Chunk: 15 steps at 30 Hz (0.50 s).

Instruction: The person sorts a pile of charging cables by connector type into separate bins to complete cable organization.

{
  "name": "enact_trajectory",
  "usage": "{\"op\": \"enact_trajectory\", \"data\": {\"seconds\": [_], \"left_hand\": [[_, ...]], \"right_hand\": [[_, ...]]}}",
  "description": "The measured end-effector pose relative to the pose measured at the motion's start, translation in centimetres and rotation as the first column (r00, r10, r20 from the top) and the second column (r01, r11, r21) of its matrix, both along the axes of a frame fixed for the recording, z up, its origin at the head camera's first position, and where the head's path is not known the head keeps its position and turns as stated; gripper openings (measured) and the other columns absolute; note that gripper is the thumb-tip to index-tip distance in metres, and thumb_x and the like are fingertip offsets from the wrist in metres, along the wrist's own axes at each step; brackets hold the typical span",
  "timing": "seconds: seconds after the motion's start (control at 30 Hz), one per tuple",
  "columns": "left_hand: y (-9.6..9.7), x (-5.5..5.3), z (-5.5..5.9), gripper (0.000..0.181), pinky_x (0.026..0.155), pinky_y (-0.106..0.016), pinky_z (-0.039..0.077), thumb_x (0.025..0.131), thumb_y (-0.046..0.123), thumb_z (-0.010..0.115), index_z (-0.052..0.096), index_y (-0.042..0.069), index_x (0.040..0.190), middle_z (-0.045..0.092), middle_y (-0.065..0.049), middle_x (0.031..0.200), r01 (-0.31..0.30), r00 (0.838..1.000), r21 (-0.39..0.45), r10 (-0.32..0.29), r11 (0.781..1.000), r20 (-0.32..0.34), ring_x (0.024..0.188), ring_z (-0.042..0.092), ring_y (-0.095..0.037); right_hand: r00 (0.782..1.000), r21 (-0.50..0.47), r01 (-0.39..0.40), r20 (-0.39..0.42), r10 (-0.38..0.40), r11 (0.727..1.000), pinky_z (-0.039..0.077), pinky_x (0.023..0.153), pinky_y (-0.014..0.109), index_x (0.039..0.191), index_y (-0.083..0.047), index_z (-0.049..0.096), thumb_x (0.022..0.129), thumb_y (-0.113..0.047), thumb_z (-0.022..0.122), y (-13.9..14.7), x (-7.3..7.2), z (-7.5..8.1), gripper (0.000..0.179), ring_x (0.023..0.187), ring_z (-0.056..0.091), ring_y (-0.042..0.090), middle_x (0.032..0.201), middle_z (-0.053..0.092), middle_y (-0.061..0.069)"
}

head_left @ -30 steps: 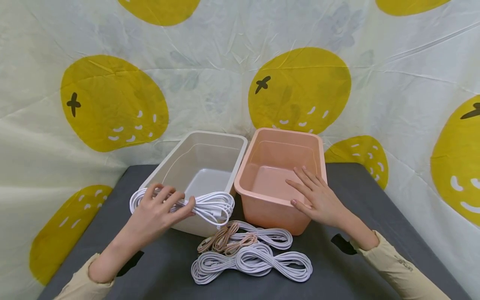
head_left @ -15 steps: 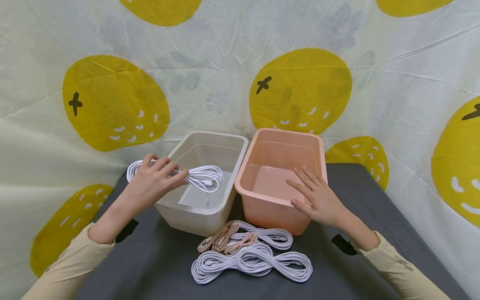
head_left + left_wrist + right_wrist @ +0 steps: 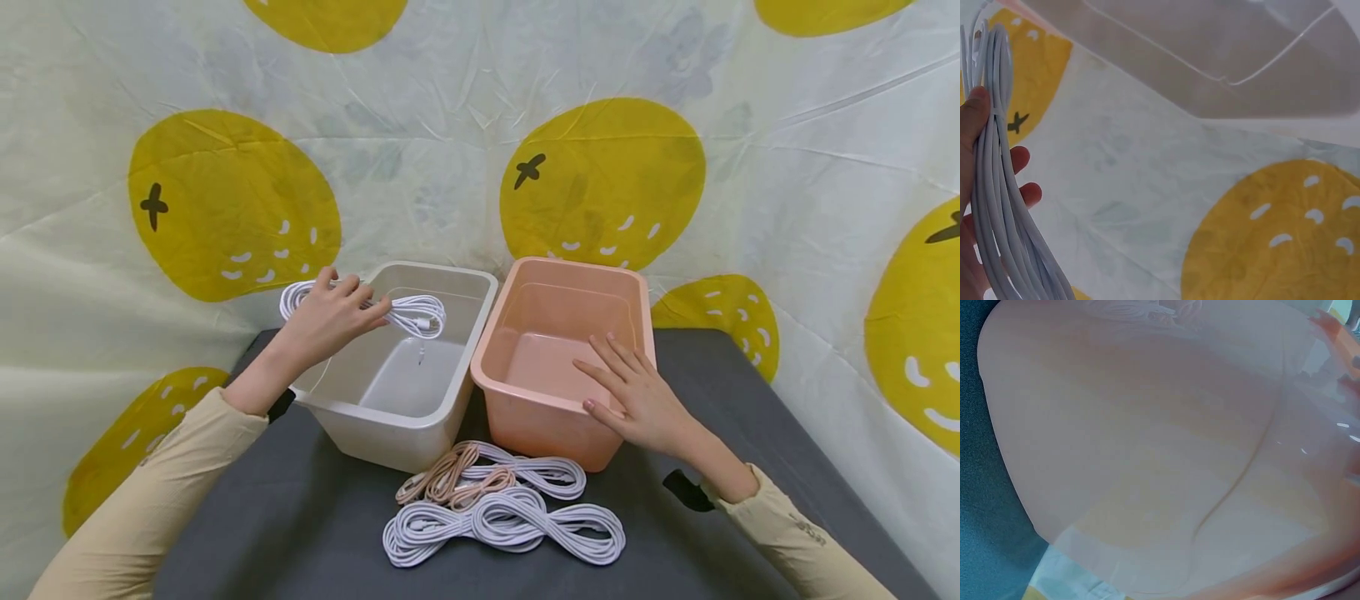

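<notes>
My left hand (image 3: 330,321) grips a bundled white cable (image 3: 416,315) above the left part of the beige bin (image 3: 397,419). The bundle sticks out on both sides of the hand, and a short end with a plug dangles from it. In the left wrist view, thumb and fingers wrap round the cable strands (image 3: 997,169). My right hand (image 3: 645,404) lies with spread, straight fingers over the near right rim of the pink bin (image 3: 536,433). The right wrist view is filled mostly by this bin's wall (image 3: 1135,444). Inside, both bins show bare floors.
In front of the bins, a figure-eight white cable bundle (image 3: 510,521) lies on the dark table (image 3: 330,533). Behind it are a pinkish-brown cable bundle (image 3: 442,475) and another white bundle (image 3: 561,477). A curtain with yellow fruit prints (image 3: 607,179) hangs behind.
The left hand has carried the white cable bundle from the beige bin's near side up and away, farther over the bin. The right hand has stayed in place.
</notes>
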State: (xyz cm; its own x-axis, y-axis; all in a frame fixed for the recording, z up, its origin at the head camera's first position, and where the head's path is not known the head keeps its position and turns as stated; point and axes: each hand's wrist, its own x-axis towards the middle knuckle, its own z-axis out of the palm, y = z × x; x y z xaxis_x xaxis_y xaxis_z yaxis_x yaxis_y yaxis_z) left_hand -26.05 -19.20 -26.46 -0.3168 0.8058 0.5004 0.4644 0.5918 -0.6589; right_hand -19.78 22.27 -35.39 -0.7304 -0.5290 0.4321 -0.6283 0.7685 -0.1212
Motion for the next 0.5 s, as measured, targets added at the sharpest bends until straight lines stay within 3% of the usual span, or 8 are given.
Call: {"op": "enact_trajectory", "data": {"seconds": [0.23, 0.5], "left_hand": [[0.7, -2.2, -0.4, 0.025, 0.066, -0.04, 0.035, 0.08, 0.034, 0.06, 0.049, 0.012, 0.086, 0.048, -0.006, 0.069, -0.016, 1.0, -0.048, 0.015, 0.999, -0.02, 0.066, 0.046, -0.023], [1.3, -3.8, -0.8, 0.02, 0.074, -0.044, 0.037, 0.082, 0.033, 0.058, 0.053, 0.015, 0.09, 0.058, -0.005, 0.079, -0.045, 0.997, -0.11, 0.052, 0.993, 0.06, 0.076, 0.053, -0.025]], "right_hand": [[1.0, -0.002, -0.002, -0.015, 0.002, 1.0, 0.014, 0.106, 0.053, 0.132, -0.017, 0.043, 0.083, -0.037, 0.054, 0.0, 0.0, 0.1, 0.054, 0.138, 0.013, 0.027, 0.146, 0.026, 0.011], [1.0, -0.001, -0.005, -0.019, 0.005, 1.0, 0.011, 0.108, 0.051, 0.132, -0.016, 0.043, 0.083, -0.037, 0.054, 0.0, -0.1, -0.1, 0.054, 0.138, 0.013, 0.028, 0.146, 0.026, 0.013]]}}
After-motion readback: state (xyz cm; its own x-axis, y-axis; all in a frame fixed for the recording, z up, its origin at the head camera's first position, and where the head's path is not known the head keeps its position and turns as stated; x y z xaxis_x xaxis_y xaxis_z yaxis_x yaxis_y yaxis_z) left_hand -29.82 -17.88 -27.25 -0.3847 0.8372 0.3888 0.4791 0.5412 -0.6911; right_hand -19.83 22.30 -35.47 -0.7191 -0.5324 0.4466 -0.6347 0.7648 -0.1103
